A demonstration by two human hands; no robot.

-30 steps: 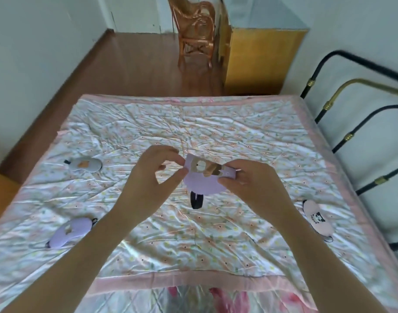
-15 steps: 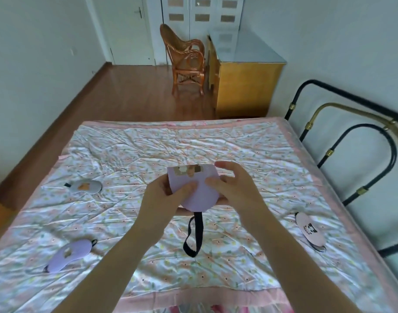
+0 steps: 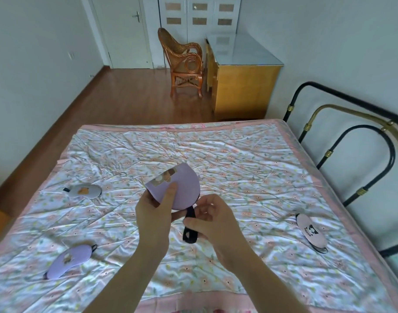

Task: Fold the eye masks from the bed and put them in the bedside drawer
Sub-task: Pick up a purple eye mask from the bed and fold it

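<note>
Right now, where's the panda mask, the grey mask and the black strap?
panda mask (image 3: 311, 231): head view, on its pink front by the panda.
grey mask (image 3: 85, 191): head view, middle of its face.
black strap (image 3: 190, 231): head view, the hanging loop.

Right hand (image 3: 212, 219) left the folded mask (image 3: 182, 188), now pinching its strap (image 3: 190, 227).

Above the middle of the bed (image 3: 238, 159) the left hand (image 3: 154, 214) holds a folded eye mask (image 3: 182, 188), with the right hand (image 3: 212, 219) just right of it on the strap (image 3: 190, 229). Two eye masks (image 3: 84, 191) (image 3: 69, 262) lie on the bed's left side and one (image 3: 311, 232) on its right. Beyond the far edge stand a rattan chair (image 3: 184, 64) and, right of it, a cabinet (image 3: 243, 86); the bed frame (image 3: 342, 132) runs along the right.
</note>
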